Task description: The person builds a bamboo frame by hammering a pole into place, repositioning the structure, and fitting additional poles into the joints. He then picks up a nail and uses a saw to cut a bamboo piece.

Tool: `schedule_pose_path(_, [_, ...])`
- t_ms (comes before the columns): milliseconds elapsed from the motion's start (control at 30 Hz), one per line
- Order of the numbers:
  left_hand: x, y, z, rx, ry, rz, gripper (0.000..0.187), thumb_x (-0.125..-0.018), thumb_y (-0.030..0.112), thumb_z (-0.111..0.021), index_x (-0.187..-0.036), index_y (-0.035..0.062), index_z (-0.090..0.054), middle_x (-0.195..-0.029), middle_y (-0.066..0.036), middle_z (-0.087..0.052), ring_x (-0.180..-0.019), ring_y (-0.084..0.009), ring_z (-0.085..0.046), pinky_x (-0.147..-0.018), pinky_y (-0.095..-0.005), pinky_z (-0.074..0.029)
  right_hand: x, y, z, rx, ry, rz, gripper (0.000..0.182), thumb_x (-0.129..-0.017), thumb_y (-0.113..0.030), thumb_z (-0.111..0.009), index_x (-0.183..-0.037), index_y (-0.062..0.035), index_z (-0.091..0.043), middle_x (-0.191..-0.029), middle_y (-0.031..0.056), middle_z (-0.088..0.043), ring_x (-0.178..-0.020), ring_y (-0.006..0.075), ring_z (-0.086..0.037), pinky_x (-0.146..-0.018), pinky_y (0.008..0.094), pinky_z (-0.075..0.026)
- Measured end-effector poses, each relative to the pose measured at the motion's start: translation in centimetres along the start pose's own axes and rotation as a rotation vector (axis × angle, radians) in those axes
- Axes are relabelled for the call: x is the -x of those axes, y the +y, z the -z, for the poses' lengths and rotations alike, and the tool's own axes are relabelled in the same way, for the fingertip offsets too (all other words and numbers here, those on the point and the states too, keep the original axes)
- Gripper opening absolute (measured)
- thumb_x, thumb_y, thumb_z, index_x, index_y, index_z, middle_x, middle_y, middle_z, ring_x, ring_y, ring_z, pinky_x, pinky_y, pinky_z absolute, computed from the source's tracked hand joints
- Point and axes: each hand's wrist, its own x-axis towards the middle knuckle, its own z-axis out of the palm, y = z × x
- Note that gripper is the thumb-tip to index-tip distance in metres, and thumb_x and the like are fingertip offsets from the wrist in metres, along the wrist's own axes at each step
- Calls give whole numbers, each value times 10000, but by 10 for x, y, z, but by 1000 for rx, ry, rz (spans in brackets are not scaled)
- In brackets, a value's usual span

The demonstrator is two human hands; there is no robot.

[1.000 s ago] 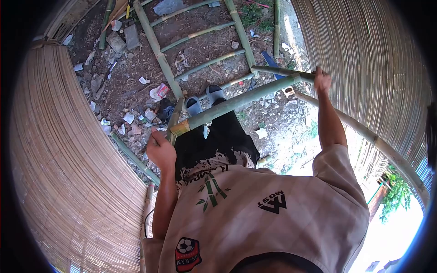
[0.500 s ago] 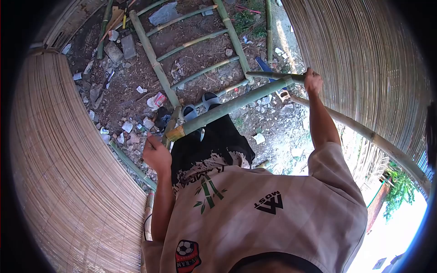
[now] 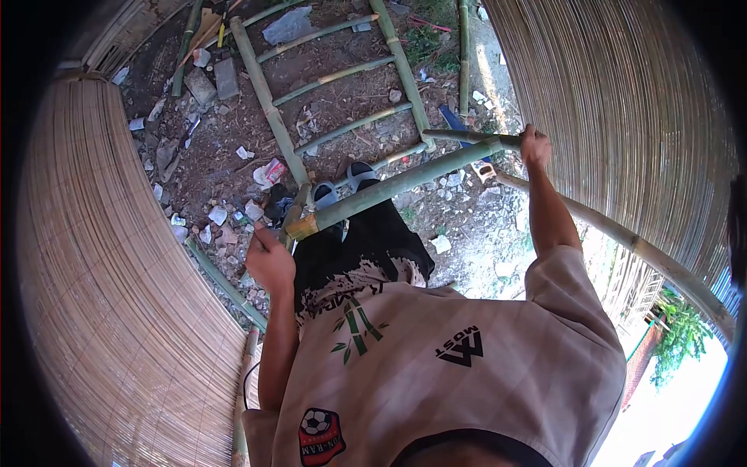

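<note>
Bamboo pole [image 3: 405, 183] slants lower-left to upper-right — right hand [image 3: 535, 148] fingers wrapped around it; left hand [image 3: 270, 261] fingers curled beside its end.

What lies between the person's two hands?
In the head view, a thick green bamboo pole runs from near the left hand toward the right hand; the feet show behind it.

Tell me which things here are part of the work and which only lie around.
In use: thick bamboo pole, left hand at its cut end, right hand gripping the thin pole.
Lying about: bamboo ladder, bricks, litter.
</note>
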Motion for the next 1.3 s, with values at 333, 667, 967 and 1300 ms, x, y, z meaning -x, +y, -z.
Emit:
schedule_pose_path(333, [0,-1,0,17,2,-16,516,-995,396,-444,-818,-8,-713,-725,-185,-681,-674,-376,-649,-633,-460,-474,6,-8,4,-8,26,-57,591,-889,-455,-329,-1023,-12,-695,-1043,296,-647,-1014,473,-609,-944,503,-442])
schedule_pose_path(667, [-1,4,3,-49,-35,43,572,-986,468,-424,-928,-18,-718,-819,-206,-700,-780,-395,-665,-727,-464,-487,-1,1,-8,17,71,-67,586,-892,-463,-349,-1009,-13,-706,-1036,302,-648,-1009,478,-613,-937,510,-454])
schedule_pose_path(967, [-1,-1,-2,-29,12,13,526,-991,409,-432,-843,-2,-725,-746,-186,-691,-691,-380,-656,-654,-466,-489,-5,7,-10,37,37,6,592,-880,-473,-349,-1002,-18,-708,-1043,296,-650,-997,479,-614,-927,510,-453])
schedule_pose_path(1300, [-2,-1,-3,-1,43,-34,502,-982,389,-452,-801,7,-723,-698,-180,-675,-665,-386,-648,-645,-473,-481,9,-16,11,-18,11,-74,587,-878,-457,-344,-986,-13,-711,-1029,285,-656,-1000,471,-613,-928,513,-442])
